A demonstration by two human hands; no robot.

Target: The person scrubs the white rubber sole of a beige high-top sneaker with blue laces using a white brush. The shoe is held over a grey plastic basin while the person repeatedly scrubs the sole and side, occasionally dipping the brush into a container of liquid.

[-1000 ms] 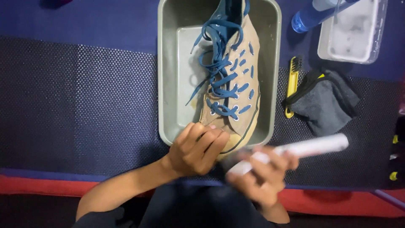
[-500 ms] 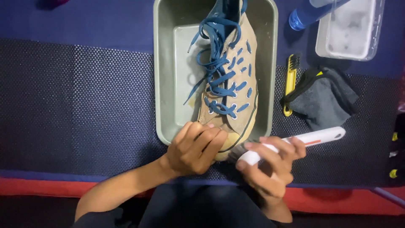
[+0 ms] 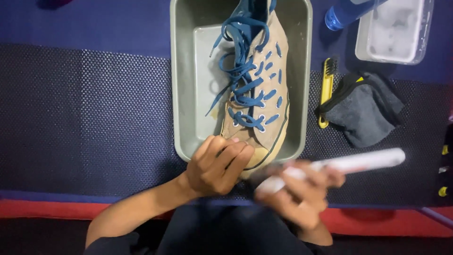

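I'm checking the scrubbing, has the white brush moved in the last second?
Yes. The white brush in the right hand has slid left, its head nearer the shoe toe, judged against the tray.

you see tan shoe [image 3: 264, 94] with blue laces [image 3: 243, 75] in grey-green tub [image 3: 188, 94]. your brush [image 3: 349, 165] white. mat [image 3: 94, 104] dark blue, dotted weave, red near edge. yellow brush [image 3: 325, 92], grey cloth [image 3: 365, 113] toward right edge.
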